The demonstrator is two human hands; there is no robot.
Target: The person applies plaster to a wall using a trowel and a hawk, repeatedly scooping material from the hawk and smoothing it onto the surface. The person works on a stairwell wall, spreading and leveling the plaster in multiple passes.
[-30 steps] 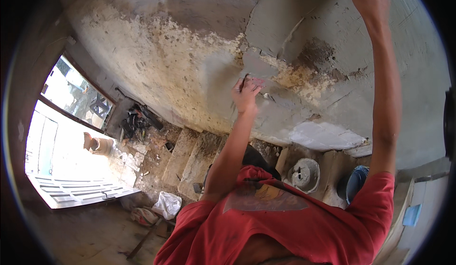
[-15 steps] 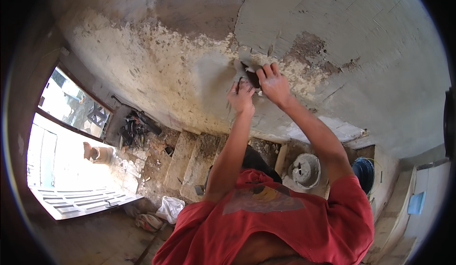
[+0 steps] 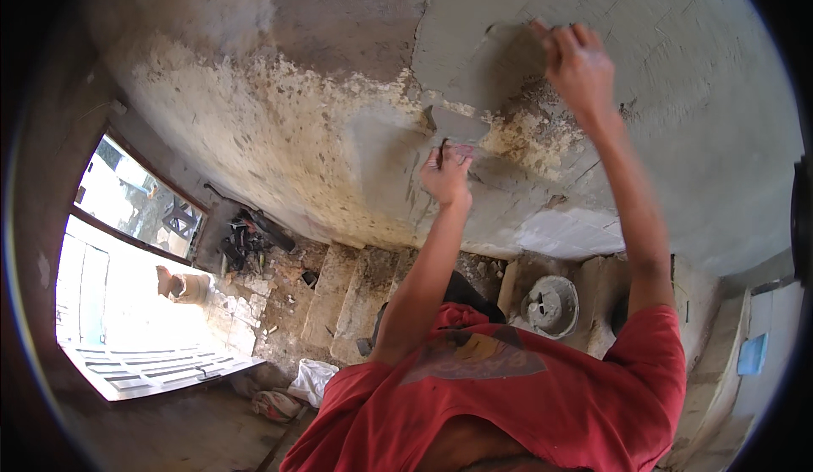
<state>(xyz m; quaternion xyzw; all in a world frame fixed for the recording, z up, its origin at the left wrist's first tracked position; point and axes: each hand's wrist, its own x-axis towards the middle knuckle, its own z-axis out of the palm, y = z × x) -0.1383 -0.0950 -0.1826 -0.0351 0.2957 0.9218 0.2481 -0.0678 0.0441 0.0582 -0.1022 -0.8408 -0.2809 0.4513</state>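
Observation:
My left hand (image 3: 447, 180) pinches the lower edge of a flat grey scraper (image 3: 460, 126), close to the wall. Its surface looks smeared with wet plaster. Higher up and to the right, my right hand (image 3: 581, 70) is closed at the wall, slightly blurred. It grips a thin scraper, whose blade hardly stands out from the grey plaster and the shadow beside it. The wall (image 3: 279, 125) carries smooth grey plaster at the upper right. Flaking, pale yellowish old coating shows at the left and in a rough patch (image 3: 533, 138) between my hands.
A bucket (image 3: 555, 307) with grey mix stands below the wall, right of my body. Concrete steps (image 3: 332, 290) and rubble lie at the lower left. Beyond are a dark heap of objects (image 3: 250, 235), a white bag (image 3: 312, 380) and a bright doorway with a white barred gate (image 3: 161, 369).
My right hand has moved from beside my left hand up and right along the wall. My left hand has shifted slightly right and down; its scraper now faces flatter into view.

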